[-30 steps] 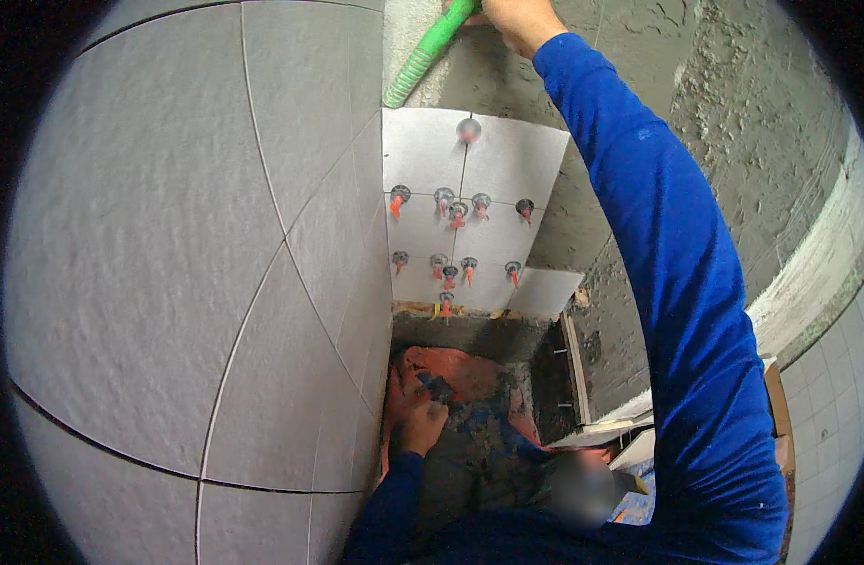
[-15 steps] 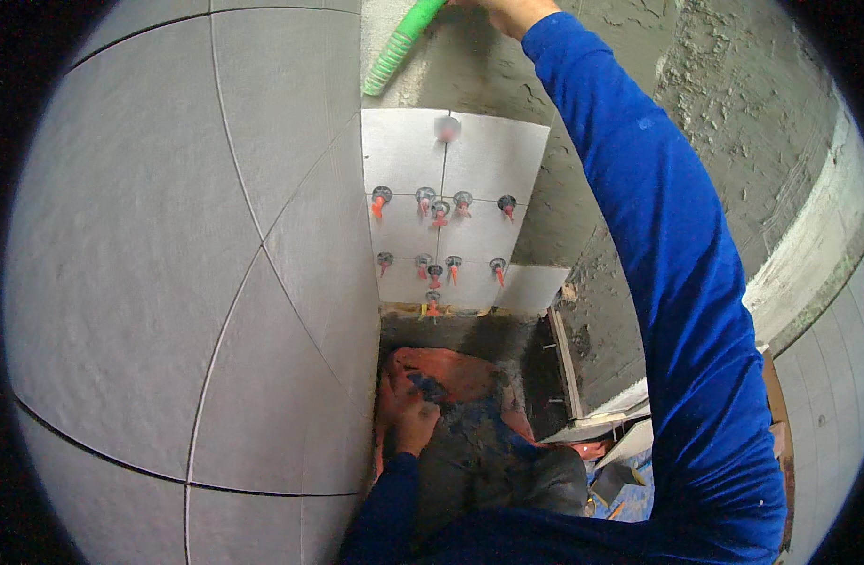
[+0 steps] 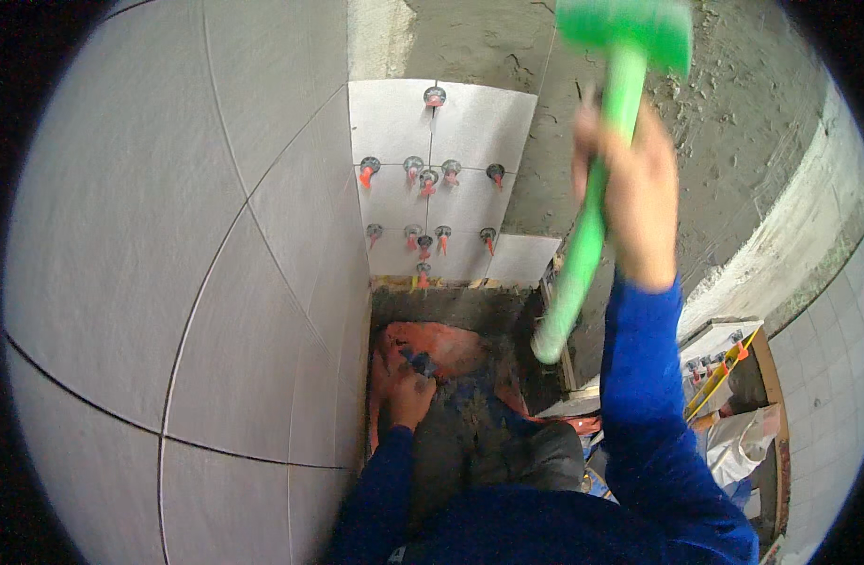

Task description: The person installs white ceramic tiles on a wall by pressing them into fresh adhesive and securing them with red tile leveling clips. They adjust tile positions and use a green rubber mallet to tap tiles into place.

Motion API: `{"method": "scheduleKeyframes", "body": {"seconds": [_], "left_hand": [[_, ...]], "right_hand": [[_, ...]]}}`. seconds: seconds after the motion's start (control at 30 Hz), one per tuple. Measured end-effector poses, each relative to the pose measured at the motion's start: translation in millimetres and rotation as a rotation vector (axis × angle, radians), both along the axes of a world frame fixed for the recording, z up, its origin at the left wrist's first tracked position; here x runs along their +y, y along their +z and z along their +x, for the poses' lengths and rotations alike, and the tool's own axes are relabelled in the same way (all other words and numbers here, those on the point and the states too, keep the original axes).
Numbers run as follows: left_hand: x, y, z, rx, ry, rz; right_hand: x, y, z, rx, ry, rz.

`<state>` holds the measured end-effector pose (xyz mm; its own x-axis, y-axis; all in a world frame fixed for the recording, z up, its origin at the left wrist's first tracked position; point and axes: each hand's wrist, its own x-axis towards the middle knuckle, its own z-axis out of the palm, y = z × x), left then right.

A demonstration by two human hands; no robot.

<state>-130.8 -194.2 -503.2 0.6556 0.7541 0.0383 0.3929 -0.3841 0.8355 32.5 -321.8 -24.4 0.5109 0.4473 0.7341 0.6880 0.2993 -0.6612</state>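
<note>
My right hand point(image 3: 630, 188), raised at the right, is wrapped round the handle of a green mallet point(image 3: 587, 235). Motion blurs the mallet's wide head, which is up at the top edge, while the handle's end points down. Low in the middle, my left hand point(image 3: 411, 395) is closed by my legs, over a reddish-orange surface point(image 3: 441, 341). A small dark bluish thing shows at its fingers, too unclear to name. Ahead are light wall tiles point(image 3: 479, 118) with tile-levelling clips point(image 3: 429, 181), black round bases with red-orange tips, along their joints.
Large grey tiles point(image 3: 103, 254) cover the wall close on my left. Rough grey mortar point(image 3: 733, 141) spreads over the wall at the right. Lower right, a yellow bar point(image 3: 719, 384), a whitish bag point(image 3: 738, 438) and more clips lie by a wooden edge point(image 3: 776, 395).
My right hand has come down and toward me from the top edge, bringing the mallet's head into view and swinging its handle's end rightward and down. My left hand stays low, nearly in place.
</note>
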Motion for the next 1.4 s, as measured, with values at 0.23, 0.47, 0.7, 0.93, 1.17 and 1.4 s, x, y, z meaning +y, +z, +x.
{"method": "scheduleKeyframes", "body": {"seconds": [0.23, 0.47, 0.7, 0.93, 1.17, 1.4], "left_hand": [[-8, -10, 1, -0.133, 0.046, 0.007], [-10, -10, 8, -0.209, -0.007, 0.049], [-8, -13, -3, -0.140, 0.053, 0.096], [1, -15, -4, -0.113, 0.049, 0.100], [-6, -17, -3, -0.152, 0.079, 0.089], [-10, -9, -4, -0.038, 0.074, 0.192]], "right_hand": [[-105, -212, -21, 0.396, 0.198, -0.778], [-150, -438, 4, 0.597, 0.198, -1.038], [-119, -601, 36, 0.776, 0.426, -1.294], [-163, -623, 14, 0.578, 0.564, -1.141], [-176, -606, 6, 0.276, 0.445, -1.270], [-165, -623, -2, 0.713, 0.335, -1.267]]}}
